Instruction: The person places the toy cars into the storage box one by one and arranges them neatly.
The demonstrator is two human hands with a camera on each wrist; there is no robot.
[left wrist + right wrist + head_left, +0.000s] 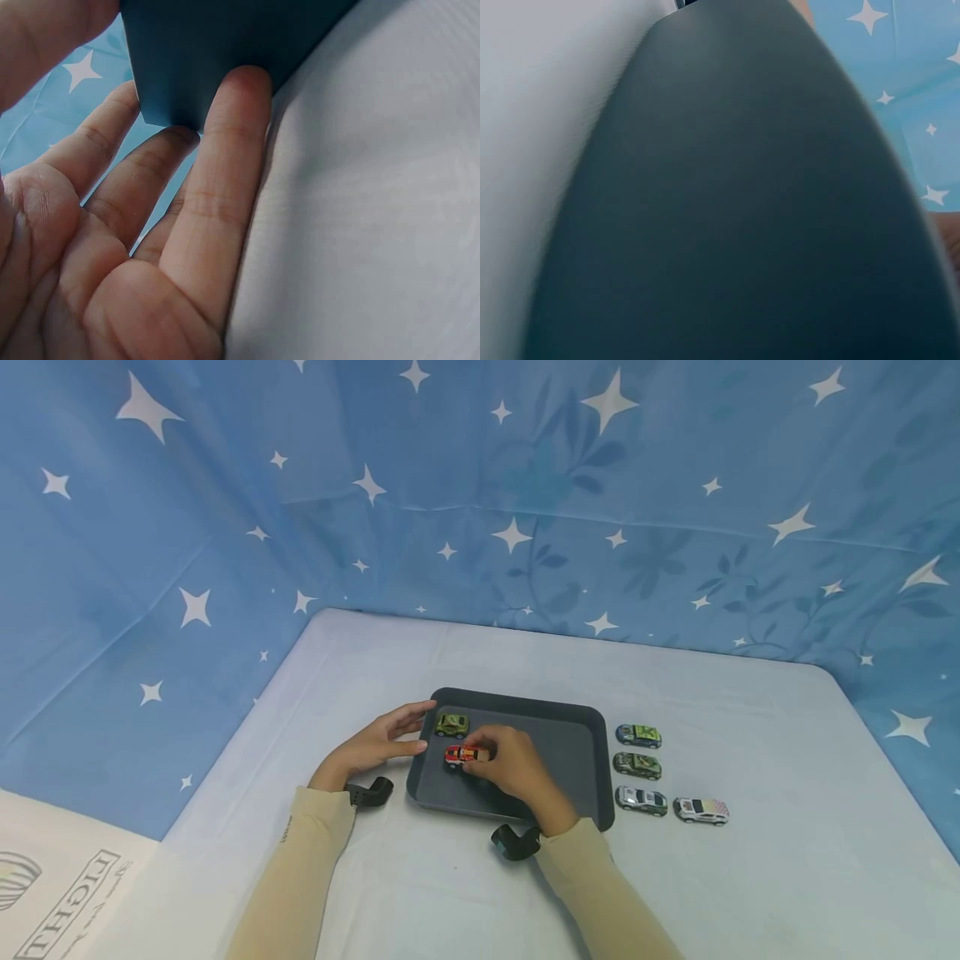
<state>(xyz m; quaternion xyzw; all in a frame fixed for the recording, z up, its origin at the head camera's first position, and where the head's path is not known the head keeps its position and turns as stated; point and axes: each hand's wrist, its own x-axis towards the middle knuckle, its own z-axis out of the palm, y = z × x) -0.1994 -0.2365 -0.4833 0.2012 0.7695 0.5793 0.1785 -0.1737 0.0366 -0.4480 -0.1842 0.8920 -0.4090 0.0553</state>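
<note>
A dark grey tray (551, 760) lies on the white-covered table. My right hand (517, 768) reaches over its near edge and pinches a red and yellow toy car (454, 755) in the tray's left part. Just behind that car, a green toy car (452, 725) stands in the far left corner. My left hand (378, 743) is at the tray's left side, its fingers fairly straight and touching the outer wall, as the left wrist view shows with the fingers (225, 165). In the right wrist view the tray wall (735, 187) hides nearly all of the right hand.
Right of the tray stand a blue-green toy car (638, 735), a camouflage toy car (637, 766) and a silver toy car (641, 800) in a column. A white toy car (701, 811) is farther right. A blue star-patterned curtain (480, 485) hangs behind the table.
</note>
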